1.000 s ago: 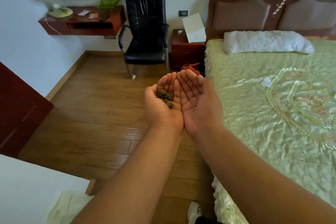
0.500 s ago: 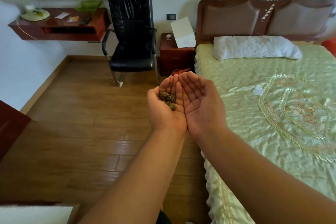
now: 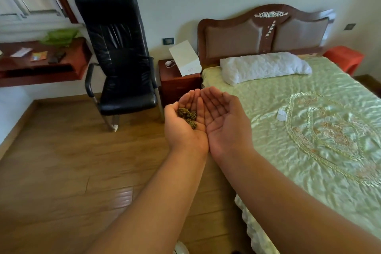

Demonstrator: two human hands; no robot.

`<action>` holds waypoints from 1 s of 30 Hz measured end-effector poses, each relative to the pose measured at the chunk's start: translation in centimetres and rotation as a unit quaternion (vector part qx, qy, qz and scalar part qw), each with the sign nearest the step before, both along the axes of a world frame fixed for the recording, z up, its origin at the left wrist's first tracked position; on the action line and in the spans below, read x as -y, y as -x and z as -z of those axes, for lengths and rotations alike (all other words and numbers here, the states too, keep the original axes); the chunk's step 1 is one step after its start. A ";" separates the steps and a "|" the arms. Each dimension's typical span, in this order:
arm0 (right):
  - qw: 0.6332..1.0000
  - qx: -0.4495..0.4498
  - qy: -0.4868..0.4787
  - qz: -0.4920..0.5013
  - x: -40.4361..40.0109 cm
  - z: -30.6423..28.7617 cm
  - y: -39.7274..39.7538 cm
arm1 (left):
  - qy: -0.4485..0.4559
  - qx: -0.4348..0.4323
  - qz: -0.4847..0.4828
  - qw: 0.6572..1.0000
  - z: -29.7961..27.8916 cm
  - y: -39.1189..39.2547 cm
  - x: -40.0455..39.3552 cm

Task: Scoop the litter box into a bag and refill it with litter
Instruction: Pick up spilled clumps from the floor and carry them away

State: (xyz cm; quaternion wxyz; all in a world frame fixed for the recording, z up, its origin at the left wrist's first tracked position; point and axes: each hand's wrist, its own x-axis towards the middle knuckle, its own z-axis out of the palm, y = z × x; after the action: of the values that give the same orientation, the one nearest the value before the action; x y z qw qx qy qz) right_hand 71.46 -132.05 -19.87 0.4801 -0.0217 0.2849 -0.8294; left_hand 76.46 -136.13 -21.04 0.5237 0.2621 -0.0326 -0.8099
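Above the wooden floor [image 3: 61,161], just off the near-left edge of the bed [image 3: 309,150], I hold both hands palm up, side by side, their inner edges touching to form one shallow cup. My left hand [image 3: 183,128] is gently hollowed, fingers relaxed and slightly bent, thumb raised at its outer side; it carries a small heap of dark olive-brown clumps [image 3: 188,116] lying in the hollow of the palm, toward the base of the fingers. My right hand [image 3: 224,126] lies open against it, fingers nearly straight and together, its palm bare. Both forearms run from the lower edge of the view up to the wrists.

Beyond my fingertips, against the far wall, stands a red-brown nightstand [image 3: 177,84] with a white paper bag [image 3: 185,57] leaning on its top at the edge next to the headboard [image 3: 266,33]. A black high-backed chair [image 3: 119,57] stands left of the nightstand, and a wall-mounted red-brown shelf [image 3: 41,66] with small flat items on it runs further left. A white pillow [image 3: 263,66] lies across the head of the bed on the pale green embroidered cover, and a small white scrap [image 3: 281,114] rests on the cover to the right of my right hand. A red stool [image 3: 344,57] stands at the far right corner of the bed.
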 end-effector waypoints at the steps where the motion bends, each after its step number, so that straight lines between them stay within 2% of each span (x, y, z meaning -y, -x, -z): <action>1: 1.000 0.000 0.003 0.008 0.9 0.0 -0.2 | 0.002 0.001 0.008 1.000 -0.1 -0.1 1.0; 6: 1.000 -0.004 -0.002 0.022 4.9 -0.1 -1.0 | -0.007 0.002 0.014 1.000 0.0 -0.8 4.9; 17: 1.000 0.007 -0.012 -0.020 13.6 1.4 -1.2 | 0.000 0.021 -0.013 1.000 1.4 -1.6 13.3; 30: 0.999 0.031 0.014 -0.031 27.9 1.0 9.9 | 0.012 0.041 -0.035 0.998 0.1 9.3 27.4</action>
State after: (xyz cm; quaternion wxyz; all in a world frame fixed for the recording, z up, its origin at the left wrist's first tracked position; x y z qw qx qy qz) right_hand 61.60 -159.95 -20.87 0.5139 -0.0121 0.2574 -0.8183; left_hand 67.12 -163.53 -21.19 0.5534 0.2892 -0.0545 -0.7792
